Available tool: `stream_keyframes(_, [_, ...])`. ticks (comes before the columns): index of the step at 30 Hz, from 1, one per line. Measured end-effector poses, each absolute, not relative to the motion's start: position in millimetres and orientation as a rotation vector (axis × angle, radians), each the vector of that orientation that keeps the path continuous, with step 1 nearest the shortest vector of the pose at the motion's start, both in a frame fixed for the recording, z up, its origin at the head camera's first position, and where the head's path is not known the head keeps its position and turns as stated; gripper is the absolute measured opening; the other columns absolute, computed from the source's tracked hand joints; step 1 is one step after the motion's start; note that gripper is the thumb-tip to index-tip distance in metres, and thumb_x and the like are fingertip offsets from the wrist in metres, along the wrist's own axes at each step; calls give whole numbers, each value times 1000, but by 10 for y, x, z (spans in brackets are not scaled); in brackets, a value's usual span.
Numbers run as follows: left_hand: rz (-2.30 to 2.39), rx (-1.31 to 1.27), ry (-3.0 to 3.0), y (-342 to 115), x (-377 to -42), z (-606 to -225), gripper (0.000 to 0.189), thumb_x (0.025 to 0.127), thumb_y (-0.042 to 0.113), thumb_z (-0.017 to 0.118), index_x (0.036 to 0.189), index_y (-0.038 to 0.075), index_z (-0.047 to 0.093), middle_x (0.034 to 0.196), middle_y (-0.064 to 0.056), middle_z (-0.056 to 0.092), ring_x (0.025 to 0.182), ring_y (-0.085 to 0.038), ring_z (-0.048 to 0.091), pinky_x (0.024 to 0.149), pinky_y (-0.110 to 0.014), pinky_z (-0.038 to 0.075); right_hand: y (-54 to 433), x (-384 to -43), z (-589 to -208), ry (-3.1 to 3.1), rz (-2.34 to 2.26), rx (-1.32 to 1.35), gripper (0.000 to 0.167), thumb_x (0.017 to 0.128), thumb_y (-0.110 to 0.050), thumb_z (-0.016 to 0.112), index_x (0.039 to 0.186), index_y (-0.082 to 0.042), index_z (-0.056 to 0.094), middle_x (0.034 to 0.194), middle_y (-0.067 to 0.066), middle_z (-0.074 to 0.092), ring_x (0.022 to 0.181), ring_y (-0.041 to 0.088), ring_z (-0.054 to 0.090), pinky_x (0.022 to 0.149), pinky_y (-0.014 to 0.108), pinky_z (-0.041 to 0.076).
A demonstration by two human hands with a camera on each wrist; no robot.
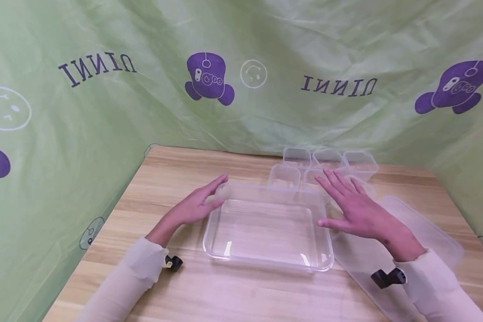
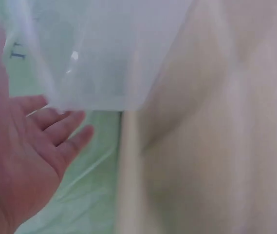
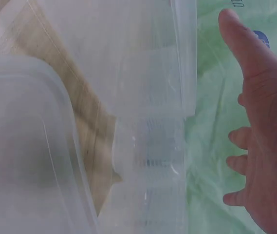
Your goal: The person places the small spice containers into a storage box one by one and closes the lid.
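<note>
A large clear plastic container (image 1: 265,263), rectangular and open at the top, sits on the table in front of me. At its far left corner is my left hand (image 1: 193,205), fingers extended and thumb apart. In the left wrist view the fingertips of that hand (image 2: 36,141) come right up to the container's wall (image 2: 99,73). My right hand (image 1: 360,213) hovers by the container's right side with spread, straight fingers, holding nothing. The right wrist view shows this hand (image 3: 269,141) apart from the clear plastic walls.
Several small clear tubs (image 1: 285,175) stand in two rows behind the large container, partly hidden by my right hand. Two flat translucent lids lie to the right, one (image 1: 426,228) farther back and one (image 1: 366,273) under my right forearm. A green printed curtain (image 1: 241,120) surrounds the wooden table (image 1: 233,297).
</note>
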State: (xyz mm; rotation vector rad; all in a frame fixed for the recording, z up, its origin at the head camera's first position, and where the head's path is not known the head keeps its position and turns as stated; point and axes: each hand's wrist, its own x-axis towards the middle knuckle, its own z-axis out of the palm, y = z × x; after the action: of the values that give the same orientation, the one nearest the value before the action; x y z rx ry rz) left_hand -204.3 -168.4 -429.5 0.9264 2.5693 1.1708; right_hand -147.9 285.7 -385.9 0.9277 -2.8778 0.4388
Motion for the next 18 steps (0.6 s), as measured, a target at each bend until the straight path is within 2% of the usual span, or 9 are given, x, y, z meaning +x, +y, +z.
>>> stream_keyframes(3, [1386, 837, 2505, -1636, -2040, -4371, 54, 113, 28, 41, 161, 7, 31, 158, -12, 44, 142, -36, 43, 118, -52, 32, 2909, -1490, -3859, -2875, 459, 895, 99, 92, -47, 76, 166, -18, 17, 170, 17, 11, 152, 46, 12, 118, 68, 13])
stream_keyframes(8, [1576, 654, 2393, -1575, -2038, -4440, 55, 114, 40, 28, 157, 9, 40, 151, -12, 53, 139, -33, 48, 117, -56, 32, 3015, -1507, -3849, -2902, 526, 813, 89, 98, -38, 71, 166, -16, 17, 169, 22, 13, 153, 44, 12, 115, 72, 18])
stream_keyframes(11, [1694, 571, 2284, -1538, -2069, -4473, 53, 114, 40, 26, 155, 11, 44, 150, -12, 53, 138, -32, 49, 118, -54, 31, 3095, -1517, -3836, -2896, 539, 774, 89, 98, -35, 71, 166, -15, 18, 168, 23, 16, 152, 45, 16, 112, 74, 22])
stream_keyframes(18, [1867, 519, 2134, -1514, -2116, -4533, 45, 114, 22, 28, 149, 8, 51, 147, -14, 56, 136, -33, 51, 115, -50, 37, 3254, -1538, -3840, -2853, 493, 726, 89, 95, -32, 76, 164, -10, 25, 163, 27, 27, 145, 50, 30, 111, 70, 30])
